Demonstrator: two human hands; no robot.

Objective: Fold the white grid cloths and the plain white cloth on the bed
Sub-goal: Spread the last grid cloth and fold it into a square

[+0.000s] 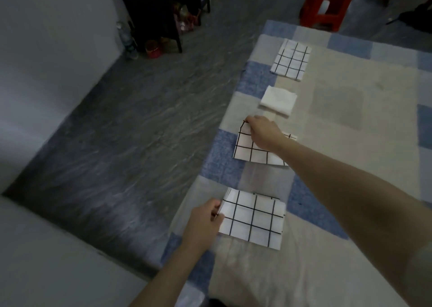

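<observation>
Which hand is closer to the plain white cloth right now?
Right. The right hand grips the middle grid cloth just below the plain white cloth; the left hand holds the nearest grid cloth, farther away.

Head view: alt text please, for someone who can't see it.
A person's left hand pinches the edge of the nearest folded grid cloth while the right hand grips the corner of the next grid cloth on a patchwork bed. Beyond lie a folded plain white cloth and a third grid cloth.
</observation>
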